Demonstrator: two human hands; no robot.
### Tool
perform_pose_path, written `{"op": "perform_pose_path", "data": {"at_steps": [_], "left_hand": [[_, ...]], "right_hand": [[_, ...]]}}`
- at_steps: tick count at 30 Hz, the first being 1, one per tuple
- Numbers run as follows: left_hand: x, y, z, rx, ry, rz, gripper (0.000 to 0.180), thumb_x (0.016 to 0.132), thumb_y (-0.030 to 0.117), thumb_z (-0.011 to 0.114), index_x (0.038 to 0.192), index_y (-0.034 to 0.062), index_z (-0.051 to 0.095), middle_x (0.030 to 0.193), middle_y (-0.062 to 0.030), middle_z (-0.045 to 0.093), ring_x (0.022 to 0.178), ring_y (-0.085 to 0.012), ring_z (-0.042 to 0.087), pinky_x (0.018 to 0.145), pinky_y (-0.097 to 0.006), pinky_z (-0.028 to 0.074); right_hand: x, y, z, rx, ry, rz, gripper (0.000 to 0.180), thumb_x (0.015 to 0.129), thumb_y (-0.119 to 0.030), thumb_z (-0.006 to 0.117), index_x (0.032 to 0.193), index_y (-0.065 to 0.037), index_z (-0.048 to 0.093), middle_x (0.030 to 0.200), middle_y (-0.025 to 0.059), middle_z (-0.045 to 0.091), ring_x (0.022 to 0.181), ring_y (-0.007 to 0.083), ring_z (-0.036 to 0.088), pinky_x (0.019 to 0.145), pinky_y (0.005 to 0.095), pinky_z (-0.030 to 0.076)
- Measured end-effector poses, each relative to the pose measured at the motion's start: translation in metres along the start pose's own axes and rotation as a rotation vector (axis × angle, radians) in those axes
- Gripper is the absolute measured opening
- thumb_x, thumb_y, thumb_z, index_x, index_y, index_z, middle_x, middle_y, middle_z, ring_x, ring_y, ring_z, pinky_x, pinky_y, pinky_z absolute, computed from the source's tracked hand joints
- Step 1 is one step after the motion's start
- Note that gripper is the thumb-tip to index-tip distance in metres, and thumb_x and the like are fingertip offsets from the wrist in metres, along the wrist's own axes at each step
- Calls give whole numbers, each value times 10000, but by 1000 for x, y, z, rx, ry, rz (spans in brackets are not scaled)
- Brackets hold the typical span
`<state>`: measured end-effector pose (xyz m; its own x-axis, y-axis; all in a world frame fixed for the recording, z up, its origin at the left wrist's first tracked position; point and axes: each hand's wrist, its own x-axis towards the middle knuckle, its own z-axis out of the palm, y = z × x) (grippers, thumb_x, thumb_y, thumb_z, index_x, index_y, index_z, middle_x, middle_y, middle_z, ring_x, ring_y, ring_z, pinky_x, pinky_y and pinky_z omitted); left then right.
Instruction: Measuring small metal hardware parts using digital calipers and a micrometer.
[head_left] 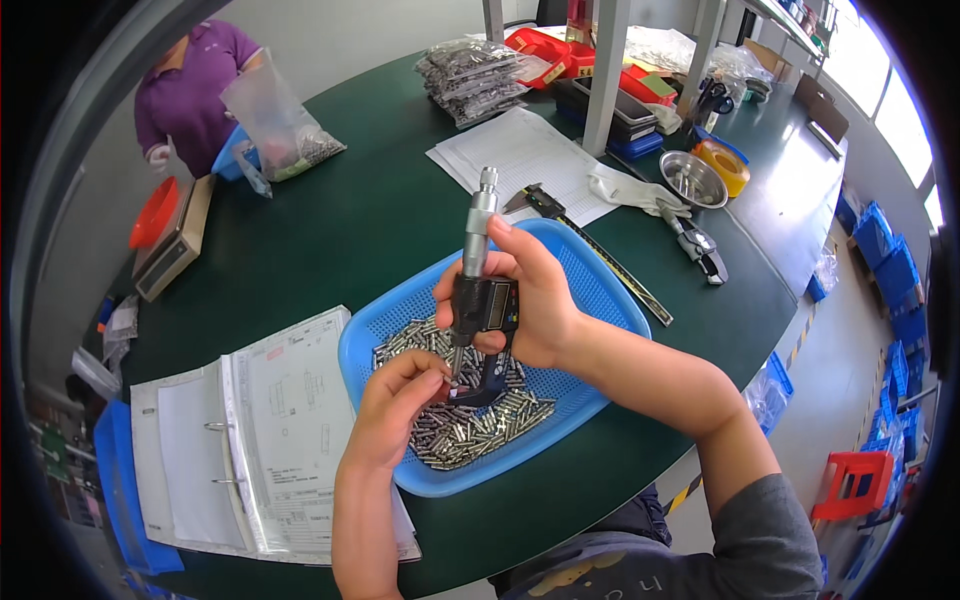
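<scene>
My right hand [540, 300] is closed around a digital micrometer [475, 245], its silver thimble pointing up and its black frame curving down. With finger and thumb together, my left hand [395, 400] pinches a small metal pin [453, 384] at the micrometer's jaws; the fingertips cover most of it. Both hands are above a blue perforated plastic basket [600, 385]. Many small silver metal pins [475, 440] lie loose in a heap inside it, partly hidden by my hands.
An open binder [290, 420] with drawings lies left of the basket. Beyond it are a caliper [620, 270], papers [520, 150], another micrometer [695, 245] and a metal bowl [693, 180]. A weighing scale [175, 240] stands far left, near a person in purple [195, 95].
</scene>
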<state>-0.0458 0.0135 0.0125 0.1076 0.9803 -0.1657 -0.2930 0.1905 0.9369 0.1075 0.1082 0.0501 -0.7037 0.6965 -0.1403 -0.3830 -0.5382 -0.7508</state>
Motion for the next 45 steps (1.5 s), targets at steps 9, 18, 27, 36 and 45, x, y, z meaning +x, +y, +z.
{"op": "perform_pose_path", "data": {"at_steps": [9, 18, 27, 36, 45], "left_hand": [[-1, -1, -4, -23, -67, -30, 115, 796, 125, 502, 825, 16, 525, 779, -26, 530, 743, -90, 494, 698, -214, 399], [1, -3, -8, -122, -121, 40, 106, 782, 111, 534, 824, 14, 542, 785, -31, 540, 760, -98, 497, 713, -222, 391], [2, -6, -9, -13, -83, 50, 105, 774, 124, 562, 787, 20, 552, 757, -13, 542, 729, -82, 476, 683, -211, 368], [1, -5, -7, 5, -99, 21, 106, 783, 138, 556, 807, 35, 549, 770, 11, 530, 736, -63, 458, 687, -201, 351], [0, -2, -4, 33, -109, -29, 94, 782, 133, 554, 807, 43, 542, 773, 15, 520, 742, -61, 449, 685, -196, 343]], "right_hand": [[1, 4, 0, -137, 9, -38, 668, 791, -624, 233, 760, -38, 554, 653, 98, 570, 415, 109, 439, 343, 197, 286], [1, 2, 0, -2, 31, 17, 652, 815, -569, 235, 795, 4, 544, 677, 151, 568, 473, 128, 478, 356, 207, 300], [0, 2, 5, -27, 68, -13, 632, 835, -498, 179, 762, 19, 534, 643, 166, 546, 363, 140, 389, 329, 204, 298], [0, 4, 5, 19, 32, -19, 638, 819, -522, 207, 754, 19, 539, 651, 165, 553, 367, 145, 403, 330, 202, 296], [2, 8, 1, -139, 34, -46, 636, 795, -592, 264, 765, -30, 560, 658, 131, 575, 443, 115, 470, 342, 198, 301]]}}
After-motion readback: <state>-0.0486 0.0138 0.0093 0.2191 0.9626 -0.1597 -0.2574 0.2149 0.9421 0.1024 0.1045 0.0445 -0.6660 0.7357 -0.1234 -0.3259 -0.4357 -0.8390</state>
